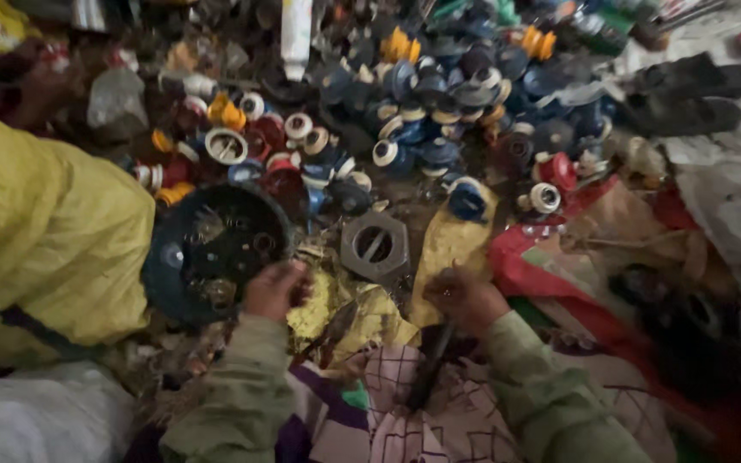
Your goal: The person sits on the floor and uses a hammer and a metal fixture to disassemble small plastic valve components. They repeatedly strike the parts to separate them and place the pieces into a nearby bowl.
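Left hand [274,290]: grip curled against the dark round basin [213,250] rim, steadying it; clamp unclear.
Right hand [465,298]: grip closed, contents hidden; grey hexagonal nut [376,246] just beyond.

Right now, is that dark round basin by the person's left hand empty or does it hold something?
Not empty. The dark round basin holds a few small scattered pieces on its bottom, near the left hand. What they are is too blurred to tell.

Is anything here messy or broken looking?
Yes. A jumble of round blue, red and white plastic parts lies strewn in a heap instead of sorted. A grey six-sided piece lies apart from it, between the left hand and right hand. The picture is too blurry to show cracks.
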